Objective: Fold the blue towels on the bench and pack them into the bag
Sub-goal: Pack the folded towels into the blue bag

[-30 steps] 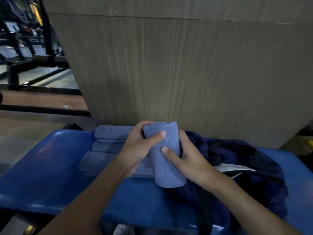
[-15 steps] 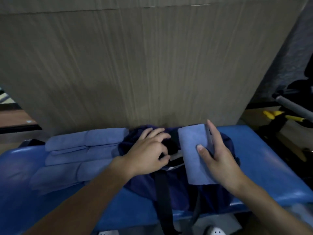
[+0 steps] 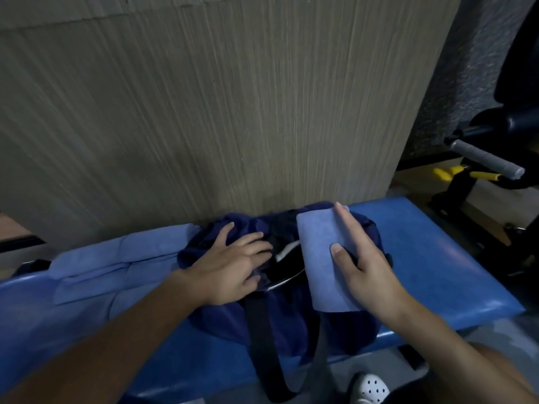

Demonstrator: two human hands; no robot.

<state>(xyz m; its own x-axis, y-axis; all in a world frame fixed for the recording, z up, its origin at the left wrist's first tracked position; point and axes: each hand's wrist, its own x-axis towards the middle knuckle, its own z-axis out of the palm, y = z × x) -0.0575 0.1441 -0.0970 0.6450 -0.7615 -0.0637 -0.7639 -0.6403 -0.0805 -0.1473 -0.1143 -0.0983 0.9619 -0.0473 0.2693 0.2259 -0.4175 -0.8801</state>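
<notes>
Pale-blue folded towel point(image 3: 323, 258) gripped in my right hand point(image 3: 367, 272); left hand point(image 3: 227, 269) presses flat on navy fabric bag point(image 3: 291, 325). Widen mouth, slide towel in flat.

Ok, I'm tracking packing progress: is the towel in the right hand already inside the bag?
No, the right hand holds the folded towel wholly in view above the bag, which the left hand presses.

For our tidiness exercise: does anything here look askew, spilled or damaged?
Nothing stands out. The right hand holds a neatly folded towel over the bag, the left hand rests on it, and other towels lie stacked on the bench.
</notes>
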